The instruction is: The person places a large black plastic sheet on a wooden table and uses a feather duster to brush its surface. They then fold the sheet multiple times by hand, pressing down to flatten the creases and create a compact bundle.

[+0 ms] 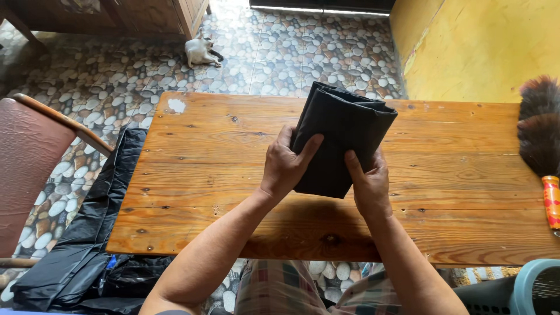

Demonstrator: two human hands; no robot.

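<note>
Nearest, above the wooden table's (233,221) front edge, the left hand (286,166) and right hand (368,184) both clasp a folded black cloth (341,140), thumbs on top. Folding seems nearly finished; next likely calls for pressing it flat. Its underside is hidden, and the feather duster (539,128) at the table's right end is cut off.

head view, steeply down, close over wooden table (233,175)

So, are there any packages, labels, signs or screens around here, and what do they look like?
No labels, signs or screens show.
Folded black plastic bag: the nearest thing to packaging, a flat dark bundle held over the wooden table by the left hand and right hand.
Black plastic sheeting: crumpled on the floor, left of the table.
</note>
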